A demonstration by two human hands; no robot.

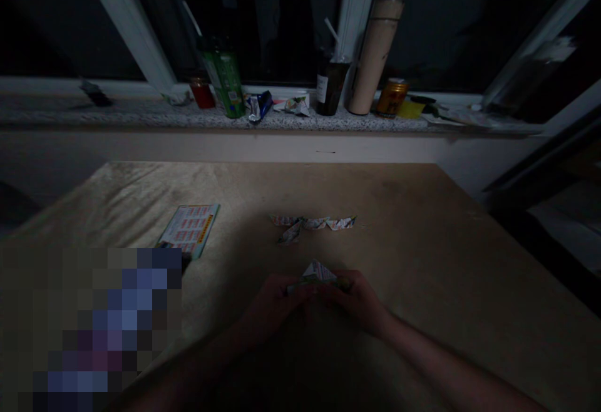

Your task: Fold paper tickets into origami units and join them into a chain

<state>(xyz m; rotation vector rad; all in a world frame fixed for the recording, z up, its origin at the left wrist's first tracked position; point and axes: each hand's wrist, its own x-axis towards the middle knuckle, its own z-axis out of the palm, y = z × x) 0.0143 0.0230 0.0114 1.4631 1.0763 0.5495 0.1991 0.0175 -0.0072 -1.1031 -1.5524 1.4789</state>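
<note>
The scene is dim. My left hand [275, 309] and my right hand [359, 299] meet low over the tan table [422, 243], both pinching a small folded piece of printed paper [317, 273] between the fingertips. Its pointed top sticks up between the hands. Just beyond, a row of several small folded paper pieces [312, 224] lies on the table. A flat printed sheet [190, 229] with red marks rests to the left of them.
A stone window sill [117, 114] runs along the back with a green bottle [224, 77], a red jar [201, 92], a dark cup with a straw [331, 83], a tall beige tumbler [375, 55], a gold can [391, 97] and wrappers [277, 105]. A pixelated patch covers the lower left.
</note>
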